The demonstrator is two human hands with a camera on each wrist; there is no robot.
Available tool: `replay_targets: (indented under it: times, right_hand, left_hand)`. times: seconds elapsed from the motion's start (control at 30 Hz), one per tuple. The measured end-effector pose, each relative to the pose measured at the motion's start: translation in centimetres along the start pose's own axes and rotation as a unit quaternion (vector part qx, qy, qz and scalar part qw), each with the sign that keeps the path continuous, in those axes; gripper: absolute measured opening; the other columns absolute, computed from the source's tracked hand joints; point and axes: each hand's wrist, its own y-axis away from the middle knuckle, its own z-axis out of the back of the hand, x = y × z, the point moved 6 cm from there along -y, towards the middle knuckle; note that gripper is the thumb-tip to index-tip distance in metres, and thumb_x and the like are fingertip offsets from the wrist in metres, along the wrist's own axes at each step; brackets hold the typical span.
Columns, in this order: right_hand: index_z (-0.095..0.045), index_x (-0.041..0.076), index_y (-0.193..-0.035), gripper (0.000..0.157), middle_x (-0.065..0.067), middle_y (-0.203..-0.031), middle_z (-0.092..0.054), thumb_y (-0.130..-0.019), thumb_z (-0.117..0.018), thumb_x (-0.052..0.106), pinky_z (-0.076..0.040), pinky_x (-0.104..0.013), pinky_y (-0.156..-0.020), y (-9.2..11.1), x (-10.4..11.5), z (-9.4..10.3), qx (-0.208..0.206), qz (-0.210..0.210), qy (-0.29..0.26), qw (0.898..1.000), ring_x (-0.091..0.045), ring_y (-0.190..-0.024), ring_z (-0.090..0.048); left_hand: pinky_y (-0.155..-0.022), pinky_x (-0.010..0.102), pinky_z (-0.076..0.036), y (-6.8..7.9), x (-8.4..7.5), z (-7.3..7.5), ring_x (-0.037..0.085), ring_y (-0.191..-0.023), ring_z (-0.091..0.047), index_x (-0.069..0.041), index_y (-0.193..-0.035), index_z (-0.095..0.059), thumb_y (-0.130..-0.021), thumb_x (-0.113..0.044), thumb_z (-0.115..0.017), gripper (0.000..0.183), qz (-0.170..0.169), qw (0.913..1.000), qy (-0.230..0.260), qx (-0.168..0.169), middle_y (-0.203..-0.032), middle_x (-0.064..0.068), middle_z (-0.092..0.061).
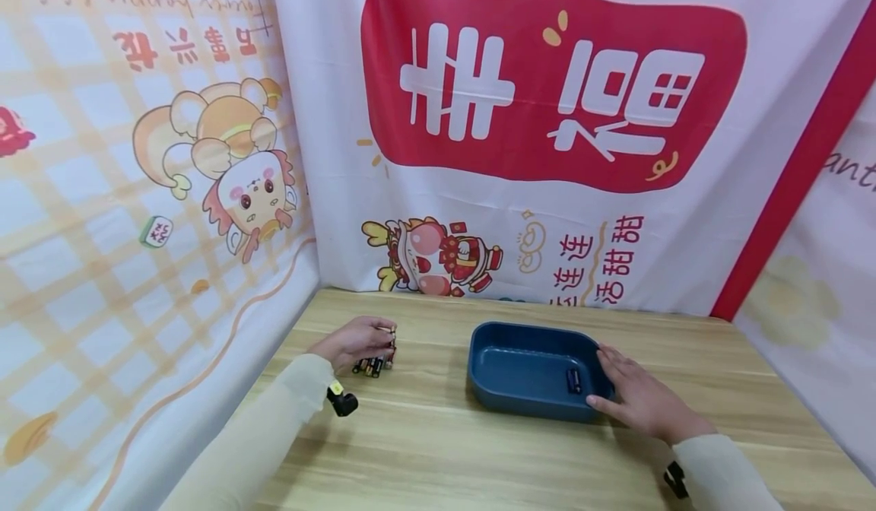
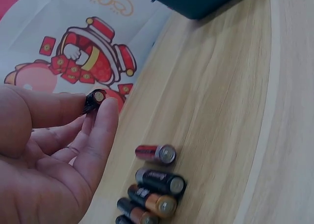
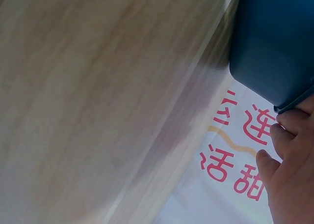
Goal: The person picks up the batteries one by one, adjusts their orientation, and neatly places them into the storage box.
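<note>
Printed cloth walls (image 1: 547, 77), pale wood-grain table (image 1: 424, 450)

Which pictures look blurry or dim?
Head view: bright, mostly clear; left wrist: labels on the loose batteries too soft to read; right wrist: dimmer, grain of the table smeared, with a darker patch by the blue container, while the red lettering looks clearer.

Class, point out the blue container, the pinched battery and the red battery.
Blue container (image 1: 523, 369), head view: bare inner floor.
Pinched battery (image 2: 98, 97), left wrist view: exposed end.
Red battery (image 2: 153, 154), left wrist view: its side.
</note>
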Motion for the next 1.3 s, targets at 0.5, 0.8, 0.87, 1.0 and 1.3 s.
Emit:
replay_targets:
  times: [0.5, 0.8, 0.87, 1.0, 1.3]
  right_hand:
    - [-0.030, -0.006, -0.148, 0.093, -0.021, -0.155, -0.026, -0.092, -0.049, 0.065, -0.020, -0.058, -0.114, -0.2, -0.2, 0.2, 0.009, 0.009, 0.018, 1.000, -0.040, -0.142, -0.022]
    - [-0.030, -0.006, -0.148, 0.095, -0.021, -0.155, -0.026, -0.091, -0.047, 0.068, -0.020, -0.057, -0.114, -0.2, -0.1, 0.1, 0.013, 0.007, 0.018, 1.000, -0.040, -0.142, -0.022]
    - [-0.029, -0.006, -0.148, 0.095, -0.021, -0.155, -0.026, -0.091, -0.047, 0.068, -0.020, -0.058, -0.114, -0.2, -0.1, 0.1, 0.013, 0.005, 0.019, 1.000, -0.040, -0.142, -0.022]
    - [-0.029, -0.006, -0.148, 0.094, -0.021, -0.155, -0.026, -0.091, -0.049, 0.066, -0.020, -0.058, -0.114, -0.1, -0.2, 0.1, 0.013, 0.004, 0.017, 1.000, -0.040, -0.142, -0.022]
    - [-0.029, -0.005, -0.149, 0.096, -0.020, -0.156, -0.025, -0.090, -0.046, 0.069, -0.021, -0.056, -0.114, -0.2, -0.2, -0.1, 0.016, 0.001, 0.018, 1.000, -0.039, -0.142, -0.021]
  left_hand:
    - [-0.097, 0.042, -0.050, -1.2, -1.3, -4.6, 0.039, -0.112, -0.056, 0.009, -0.131, -0.049, -0.094, 0.004, -0.058, 0.039, 0.002, 0.9998, 0.007, 0.020, -0.128, 0.027, -0.048]
    - [-0.091, 0.037, -0.054, -1.5, -2.4, -7.0, 0.032, -0.106, -0.061, 0.007, -0.130, -0.053, -0.095, 0.001, -0.058, 0.036, 0.007, 0.9991, 0.000, 0.042, -0.118, 0.019, -0.056]
    - [-0.091, 0.037, -0.054, -1.6, -2.6, -7.6, 0.031, -0.105, -0.062, 0.005, -0.128, -0.056, -0.095, 0.000, -0.059, 0.034, 0.007, 0.9989, 0.000, 0.047, -0.117, 0.019, -0.058]
    - [-0.090, 0.038, -0.054, -1.9, -3.0, -8.8, 0.028, -0.100, -0.065, 0.004, -0.125, -0.059, -0.094, 0.000, -0.060, 0.031, 0.004, 0.9982, 0.002, 0.059, -0.115, 0.019, -0.060]
    - [-0.088, 0.039, -0.056, -2.8, -3.2, -11.0, 0.033, -0.104, -0.063, 0.004, -0.124, -0.060, -0.093, 0.000, -0.062, 0.031, -0.003, 0.9972, 0.003, 0.075, -0.113, 0.018, -0.061]
